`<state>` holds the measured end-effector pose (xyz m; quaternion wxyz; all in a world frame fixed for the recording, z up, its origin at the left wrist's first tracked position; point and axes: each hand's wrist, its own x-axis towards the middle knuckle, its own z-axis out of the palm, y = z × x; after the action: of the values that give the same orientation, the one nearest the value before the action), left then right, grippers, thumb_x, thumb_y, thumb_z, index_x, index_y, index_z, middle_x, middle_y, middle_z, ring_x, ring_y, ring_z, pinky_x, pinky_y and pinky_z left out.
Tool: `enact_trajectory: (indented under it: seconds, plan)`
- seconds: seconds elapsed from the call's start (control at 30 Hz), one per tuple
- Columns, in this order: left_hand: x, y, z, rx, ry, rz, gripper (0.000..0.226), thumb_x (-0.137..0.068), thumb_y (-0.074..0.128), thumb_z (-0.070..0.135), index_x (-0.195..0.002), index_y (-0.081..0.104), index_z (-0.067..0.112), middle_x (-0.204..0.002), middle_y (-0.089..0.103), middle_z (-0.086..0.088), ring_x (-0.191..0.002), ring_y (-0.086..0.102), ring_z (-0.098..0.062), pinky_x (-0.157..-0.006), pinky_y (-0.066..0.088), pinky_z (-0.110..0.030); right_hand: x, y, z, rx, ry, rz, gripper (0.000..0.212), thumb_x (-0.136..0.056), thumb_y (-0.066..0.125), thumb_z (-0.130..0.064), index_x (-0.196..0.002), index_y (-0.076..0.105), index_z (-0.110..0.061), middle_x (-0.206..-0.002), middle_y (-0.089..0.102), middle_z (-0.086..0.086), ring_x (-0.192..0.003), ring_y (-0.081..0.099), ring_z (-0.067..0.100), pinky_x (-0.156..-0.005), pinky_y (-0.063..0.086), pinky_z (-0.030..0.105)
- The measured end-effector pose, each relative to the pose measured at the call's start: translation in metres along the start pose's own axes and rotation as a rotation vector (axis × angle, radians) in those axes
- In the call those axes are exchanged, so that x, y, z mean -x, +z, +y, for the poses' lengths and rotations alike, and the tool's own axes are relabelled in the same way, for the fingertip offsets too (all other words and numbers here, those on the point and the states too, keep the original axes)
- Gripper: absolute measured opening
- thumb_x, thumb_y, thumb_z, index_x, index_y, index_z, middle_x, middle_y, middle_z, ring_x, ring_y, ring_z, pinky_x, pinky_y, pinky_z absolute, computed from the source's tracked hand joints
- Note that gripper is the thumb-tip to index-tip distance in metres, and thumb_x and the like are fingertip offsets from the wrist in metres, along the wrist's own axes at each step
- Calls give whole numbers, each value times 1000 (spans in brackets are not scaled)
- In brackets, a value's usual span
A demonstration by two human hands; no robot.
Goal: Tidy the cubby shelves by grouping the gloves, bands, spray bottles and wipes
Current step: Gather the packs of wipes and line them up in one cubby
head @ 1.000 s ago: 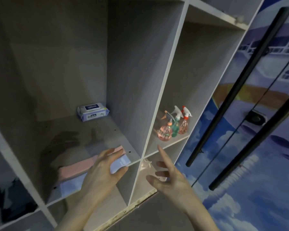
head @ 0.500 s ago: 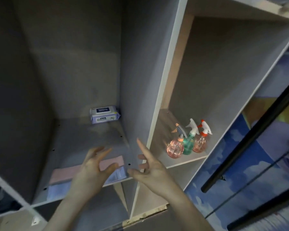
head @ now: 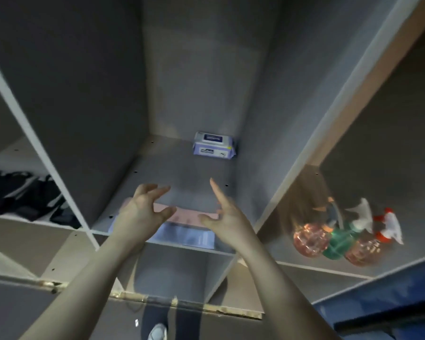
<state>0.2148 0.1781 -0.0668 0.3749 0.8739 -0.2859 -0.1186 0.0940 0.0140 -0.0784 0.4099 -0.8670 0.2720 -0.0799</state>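
- Both hands hang over the front lip of the middle cubby: the left hand (head: 146, 212) has its fingers spread and loosely bent, the right hand (head: 227, 215) has its forefinger straight and the rest relaxed. Neither holds anything.
- Just under and between the hands lie 2 flat packs, a pink pack (head: 189, 215) and a blue pack (head: 182, 235) nearer the shelf edge; whether they are wipes or bands is hard to tell.
- Beyond the fingertips, at the back of the same cubby, sits 1 pack of wipes (head: 212, 146).
- To the right of the right hand, in the next cubby, stand 3 spray bottles (head: 339, 239), blurred: 2 pink and 1 green, touching each other.
- To the left of the left hand, in another cubby, lies a dark heap of gloves (head: 27, 195); it cannot be counted.
- Risk, as I judge it: the blue pack lies right at the shelf edge, so a careless reach past it for the wipes could drag it off.
- A wide sweep of the right arm could also topple the crowded bottles.
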Motion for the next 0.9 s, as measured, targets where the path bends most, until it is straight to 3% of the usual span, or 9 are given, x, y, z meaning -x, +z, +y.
enact_trajectory:
  seconds: [0.1, 0.2, 0.3, 0.33, 0.43, 0.53, 0.6, 0.73, 0.9]
  plan:
    - [-37, 12, -27, 7, -67, -3, 53, -84, 70, 32, -134, 55, 27, -139, 46, -2, -117, 56, -22, -99, 44, -39, -39, 17, 15, -130, 28, 14, 90, -78, 73, -33, -140, 15, -62, -140, 43, 0, -112, 54, 11, -96, 45, 27]
    - [-85, 23, -56, 47, -151, -39, 51, -83, 69, 33, -132, 57, 26, -137, 52, -5, -118, 57, -24, -98, 46, -39, -85, 39, 26, -242, 98, 40, 92, -79, 75, -19, -142, 19, -54, -144, 39, 8, -124, 49, 17, -102, 47, 36]
    - [-132, 32, -79, 33, -149, -84, 55, -83, 70, 34, -135, 54, 25, -140, 51, -6, -124, 53, -25, -101, 44, -35, -129, 60, 35, -202, 125, 47, 85, -82, 71, -17, -146, 25, -49, -151, 30, 4, -114, 48, 8, -83, 46, 13]
    - [-146, 36, -87, -7, -132, -97, 56, -84, 69, 36, -136, 52, 26, -143, 48, -6, -127, 51, -25, -103, 42, -35, -144, 66, 39, -172, 138, 35, 83, -83, 70, -17, -146, 26, -47, -152, 27, 3, -117, 49, 11, -86, 45, 12]
    - [-180, 51, -105, -185, -86, -170, 60, -84, 66, 45, -139, 48, 29, -147, 42, -3, -131, 46, -25, -106, 39, -37, -181, 80, 56, 113, 154, -57, 77, -85, 66, -25, -149, 26, -41, -159, 21, 3, -144, 25, 23, -115, 29, 34]
    - [-208, 66, -124, -351, -39, -265, 68, -81, 68, 50, -142, 43, 33, -154, 33, 1, -139, 35, -22, -111, 34, -43, -206, 91, 78, 454, 185, -242, 72, -90, 57, -40, -152, 21, -36, -163, 9, 2, -149, 6, 25, -120, 14, 41]
    - [-223, 76, -135, -496, -9, -340, 78, -82, 64, 54, -148, 26, 39, -161, 12, 6, -147, 15, -19, -115, 24, -53, -220, 97, 91, 601, 174, -292, 67, -92, 52, -45, -151, 23, -34, -162, 9, 0, -149, 7, 25, -120, 13, 42]
    - [-243, 91, -150, -570, -90, -396, 95, -75, 65, 62, -150, 11, 43, -162, -4, 12, -149, -5, -16, -108, 7, -72, -267, 81, 88, 638, 28, 22, 58, -91, 58, -37, -144, 43, -21, -148, 43, 8, -135, 39, 28, -111, 32, 39]
    - [-246, 94, -150, -615, -87, -419, 95, -74, 66, 63, -149, 11, 42, -161, -6, 12, -149, -7, -18, -106, 14, -73, -348, 19, 72, 836, -44, 149, 92, -80, 72, -37, -153, 19, -21, -158, 16, 14, -146, 11, 34, -117, 19, 47]
